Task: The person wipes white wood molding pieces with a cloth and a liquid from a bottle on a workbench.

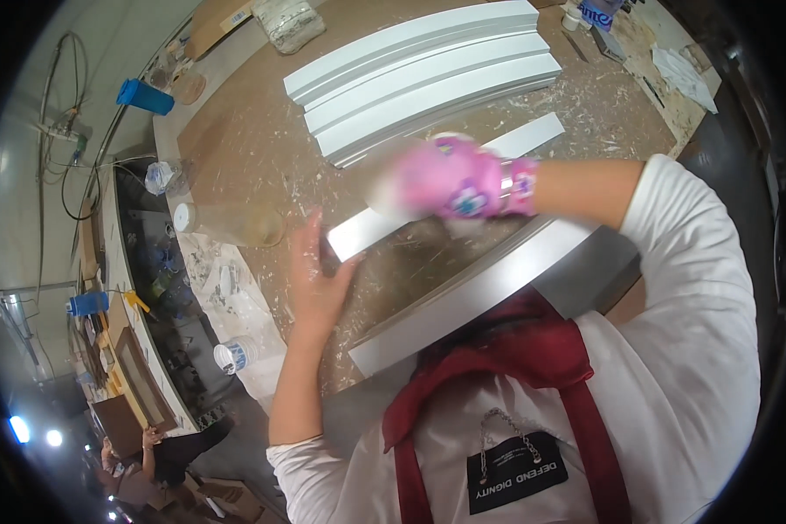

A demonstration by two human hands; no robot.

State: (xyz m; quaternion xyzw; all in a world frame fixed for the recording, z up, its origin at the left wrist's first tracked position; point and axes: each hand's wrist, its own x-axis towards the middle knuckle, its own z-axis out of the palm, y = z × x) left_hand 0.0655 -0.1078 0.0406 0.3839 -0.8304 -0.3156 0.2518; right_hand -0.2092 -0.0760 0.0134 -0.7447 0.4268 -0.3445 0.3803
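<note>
A narrow white strip (371, 233) lies slantwise across the worktable, its far end (533, 135) showing beyond my right hand. My bare left hand (316, 275) steadies the near left end, thumb on one edge and fingers along the other. Over the middle of the strip is my right hand (450, 179), in a pink glove with a flower pattern. Its fingers are smeared by motion, and a whitish blur at their tips is too unclear to name. Just behind the strip sits a stack of white grooved mouldings (424, 74). Nearest my body runs a larger white panel (463, 301).
The brown table (236, 166) is scuffed and speckled white. At its left are a blue cup (146, 97), a clear jar with a white lid (227, 223) and a white tub (232, 355). A wrapped bundle (288, 24) sits at the back. Another person (148, 463) works lower left.
</note>
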